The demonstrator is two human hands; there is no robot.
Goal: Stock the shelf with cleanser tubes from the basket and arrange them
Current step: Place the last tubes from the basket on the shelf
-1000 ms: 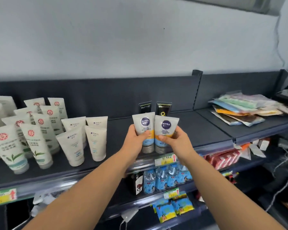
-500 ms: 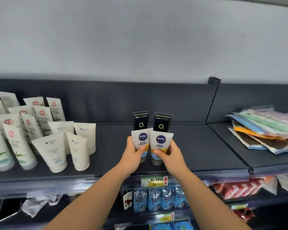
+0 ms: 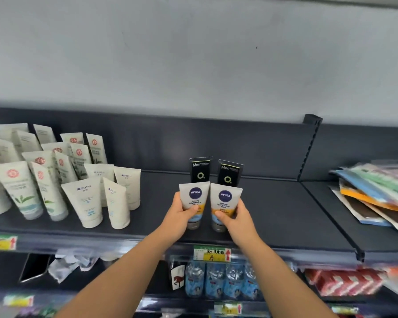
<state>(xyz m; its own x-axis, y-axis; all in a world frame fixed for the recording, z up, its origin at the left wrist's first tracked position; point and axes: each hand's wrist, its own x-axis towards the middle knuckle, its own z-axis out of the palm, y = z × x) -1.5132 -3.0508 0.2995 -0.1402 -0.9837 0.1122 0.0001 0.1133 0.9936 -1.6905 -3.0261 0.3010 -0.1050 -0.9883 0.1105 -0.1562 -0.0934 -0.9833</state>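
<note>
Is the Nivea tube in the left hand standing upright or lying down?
Upright: the left Nivea tube stands cap-down on the shelf, label facing out, with the left hand gripping it.

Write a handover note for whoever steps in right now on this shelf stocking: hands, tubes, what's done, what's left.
The left hand grips the left Nivea tube low on its body.
The right hand grips the right Nivea tube the same way.
Both tubes are upright, cap down, side by side near the front of the shelf, directly in front of two black tubes. Whether their caps rest on the shelf is hard to tell.
Done: the black pair is placed and the white tubes stand at the left.
Left: release the Nivea pair and square them up. The basket is out of view, so remaining stock is unknown.
</note>
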